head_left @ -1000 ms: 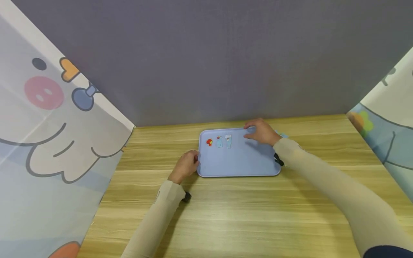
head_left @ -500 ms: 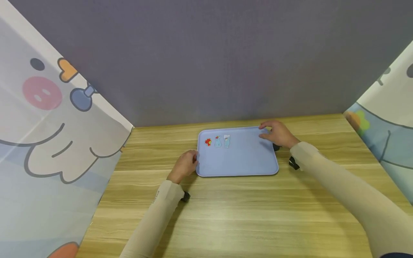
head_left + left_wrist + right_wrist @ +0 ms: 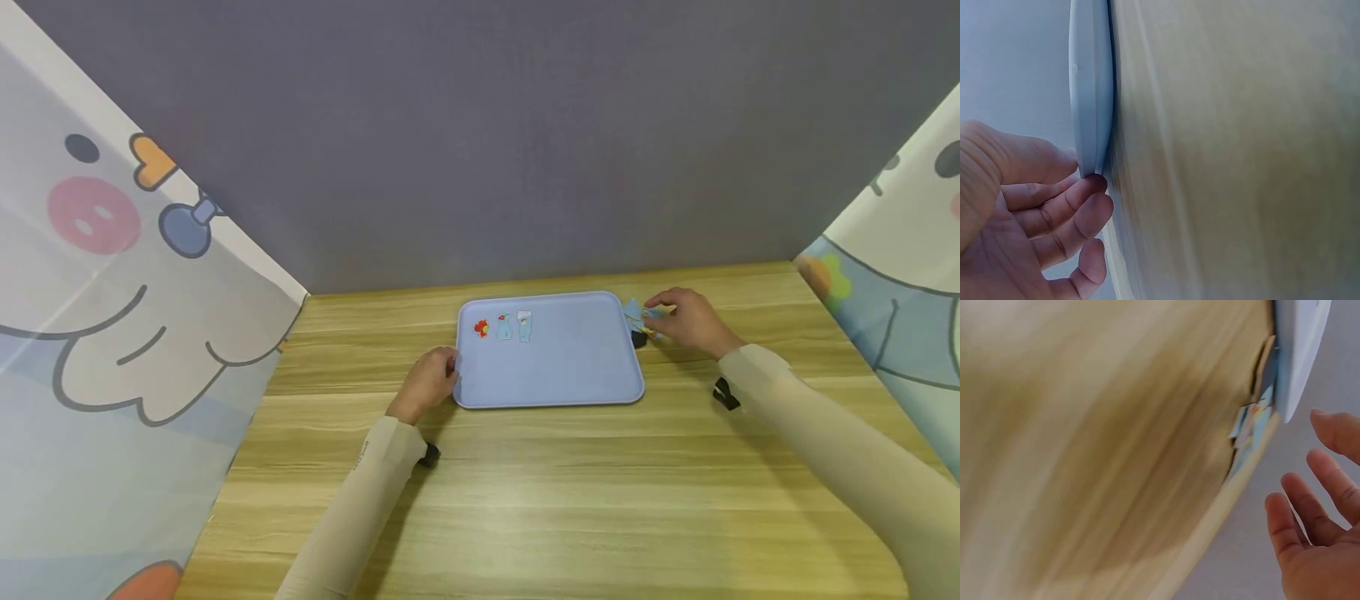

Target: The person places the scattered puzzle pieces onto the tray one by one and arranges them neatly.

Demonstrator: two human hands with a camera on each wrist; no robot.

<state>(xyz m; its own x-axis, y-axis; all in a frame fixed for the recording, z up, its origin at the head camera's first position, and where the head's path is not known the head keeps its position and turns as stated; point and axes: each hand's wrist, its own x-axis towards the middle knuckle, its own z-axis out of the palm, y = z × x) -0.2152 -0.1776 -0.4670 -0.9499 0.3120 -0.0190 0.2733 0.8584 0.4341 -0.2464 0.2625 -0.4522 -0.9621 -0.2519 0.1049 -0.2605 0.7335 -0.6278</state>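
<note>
A light-blue tray [image 3: 551,367] lies on the wooden table. My left hand [image 3: 426,385] pinches its left edge, thumb on the rim [image 3: 1088,94] and curled fingers at the underside in the left wrist view. On the tray's upper left lie a small red piece [image 3: 482,327], a light-blue piece [image 3: 505,328] and a blue-and-white piece [image 3: 524,327]. Several flat, light-blue printed pieces [image 3: 633,313] are heaped beside the tray's right edge. Over this heap hovers my right hand [image 3: 692,320], fingers apart and holding nothing; the right wrist view shows a gap between its fingertips and the pieces [image 3: 1254,425].
A small black piece [image 3: 639,339] lies by the tray's right edge with the heap. A grey panel [image 3: 525,150] rises behind the wooden table [image 3: 525,492]. Cartoon-printed walls [image 3: 112,333] stand at both sides.
My right hand has moved right, from above the tray to over the heap of pieces beside it. The left hand keeps its grip on the tray; the three pieces lie unmoved on it.
</note>
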